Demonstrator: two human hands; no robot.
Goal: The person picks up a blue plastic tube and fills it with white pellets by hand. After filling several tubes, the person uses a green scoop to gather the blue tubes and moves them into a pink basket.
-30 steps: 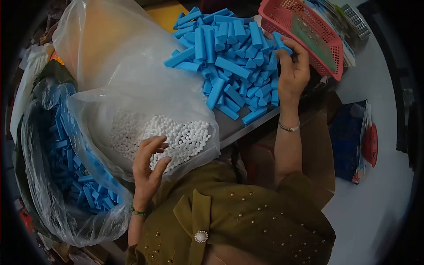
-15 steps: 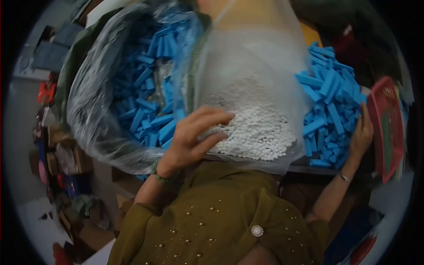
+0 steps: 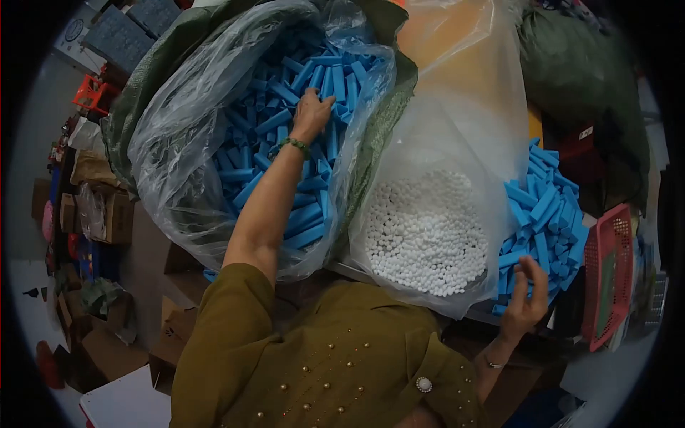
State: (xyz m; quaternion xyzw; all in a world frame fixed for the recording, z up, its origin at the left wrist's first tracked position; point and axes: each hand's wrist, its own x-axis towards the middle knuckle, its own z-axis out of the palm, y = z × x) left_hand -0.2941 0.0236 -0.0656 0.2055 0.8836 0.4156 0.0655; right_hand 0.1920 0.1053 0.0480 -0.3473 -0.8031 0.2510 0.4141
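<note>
Inside a large sack lined with clear plastic (image 3: 168, 157), my left hand (image 3: 311, 118) reaches down onto a heap of blue stick-like pieces (image 3: 307, 214). Its fingers are slightly apart and touch the pieces; no piece is plainly held. My right hand (image 3: 524, 303) is raised at the near edge of a second pile of blue pieces (image 3: 546, 207), fingers bent and apart, with nothing visible in them. Between the two heaps lies a clear plastic bag (image 3: 457, 135) of small white balls (image 3: 428, 239).
A pink perforated basket (image 3: 606, 278) stands tilted at the right. Behind it rises a dark green sack (image 3: 581, 78). Cardboard boxes (image 3: 118, 217) and an orange crate (image 3: 93, 94) stand at the left.
My left hand has moved from over the white balls up and left into the lined sack. My right hand has come back from the far side of the right pile. The view has shifted.
</note>
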